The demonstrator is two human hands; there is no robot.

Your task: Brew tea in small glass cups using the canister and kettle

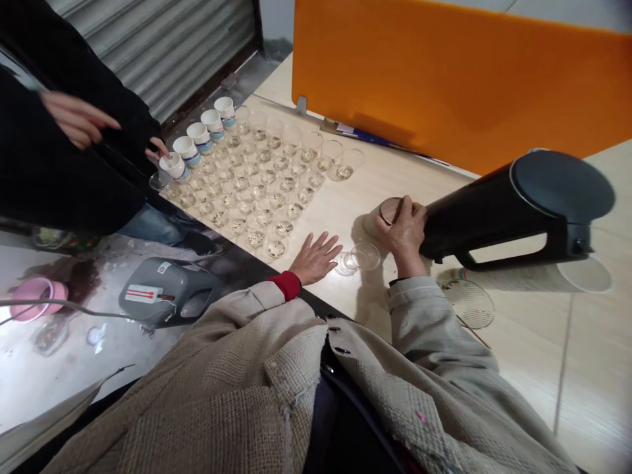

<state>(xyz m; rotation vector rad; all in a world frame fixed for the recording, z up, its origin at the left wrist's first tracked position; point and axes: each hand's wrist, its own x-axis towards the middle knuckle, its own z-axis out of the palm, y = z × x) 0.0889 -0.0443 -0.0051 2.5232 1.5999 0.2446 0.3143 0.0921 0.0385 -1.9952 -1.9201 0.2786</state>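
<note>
My left hand (316, 258) is spread flat, palm down, close to the table's near edge, holding nothing. Just right of its fingertips is a clear plastic cup (366, 256). My right hand (405, 229) grips the rim of a round, pale container with a dark rim (390, 209); its contents cannot be made out. Directly right of that hand stands a tall black jug (474, 207) with a lid and handle. Rows of clear plastic cups (266, 176) with small dark bits in their bottoms fill the table's left part.
Several white paper cups (199, 135) line the far left edge, where another person's hand (158, 149) touches one. An orange divider (444, 72) borders the back. A stack of cups (585, 274) and a round wire rack (469, 304) lie right. A grey stool (168, 289) stands below.
</note>
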